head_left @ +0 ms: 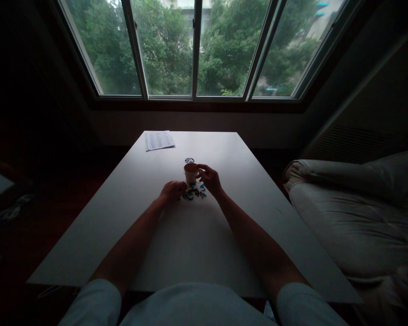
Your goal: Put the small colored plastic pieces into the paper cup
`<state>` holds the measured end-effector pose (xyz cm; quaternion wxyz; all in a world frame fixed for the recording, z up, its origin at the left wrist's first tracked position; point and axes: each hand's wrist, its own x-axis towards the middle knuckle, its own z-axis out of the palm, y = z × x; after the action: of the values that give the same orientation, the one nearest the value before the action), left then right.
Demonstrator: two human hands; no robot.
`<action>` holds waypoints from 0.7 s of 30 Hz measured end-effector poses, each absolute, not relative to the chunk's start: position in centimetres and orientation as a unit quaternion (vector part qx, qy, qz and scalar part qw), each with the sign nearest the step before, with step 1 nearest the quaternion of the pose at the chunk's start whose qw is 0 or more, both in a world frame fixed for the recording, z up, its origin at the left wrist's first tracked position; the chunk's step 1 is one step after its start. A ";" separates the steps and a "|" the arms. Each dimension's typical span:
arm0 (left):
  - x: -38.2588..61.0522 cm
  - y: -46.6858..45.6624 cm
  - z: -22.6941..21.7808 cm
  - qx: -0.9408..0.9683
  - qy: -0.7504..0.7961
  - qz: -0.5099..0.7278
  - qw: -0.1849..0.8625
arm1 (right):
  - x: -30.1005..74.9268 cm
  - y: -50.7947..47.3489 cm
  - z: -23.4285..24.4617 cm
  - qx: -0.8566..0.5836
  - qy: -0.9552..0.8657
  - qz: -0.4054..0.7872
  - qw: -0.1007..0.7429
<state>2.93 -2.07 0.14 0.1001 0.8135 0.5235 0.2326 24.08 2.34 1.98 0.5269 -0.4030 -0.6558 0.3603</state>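
A small pale cup (191, 175), brownish inside, stands upright on the white table. My right hand (209, 177) is at its right side, with the index finger at the rim and the thumb lower on the wall, gripping it. In front of the cup lies a loose pile of small coloured pieces (192, 193), in blue, yellow, red and dark tones; their exact kind is too small to tell. At the left edge of this pile rests my left hand (173, 190), its fingers curled together. Whatever those fingers may hold is hidden. Just behind the cup lies a round lid-like disc (189, 160).
Printed sheets of paper (159, 140) lie at the far left corner of the white table (258, 235). To the right stands a padded light-coloured sofa (353, 217). A wide window (193, 50) spans the wall beyond the table. The room is dim.
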 end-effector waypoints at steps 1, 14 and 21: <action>2.9 -2.1 0.1 0.813 0.523 0.232 0.107 | 24.3 2.3 2.0 -0.407 -0.652 0.354 0.533; 3.2 -2.7 0.9 0.825 0.512 0.185 0.149 | 26.8 3.4 -0.8 -0.484 -0.627 0.265 0.549; 3.7 -3.2 1.7 0.827 0.522 0.166 0.128 | 27.0 3.7 -1.4 -0.481 -0.639 0.263 0.540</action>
<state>3.69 -3.17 1.70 0.1281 0.8270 0.5215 0.1664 27.01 3.71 -1.45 0.5395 -0.4807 -0.6393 0.2628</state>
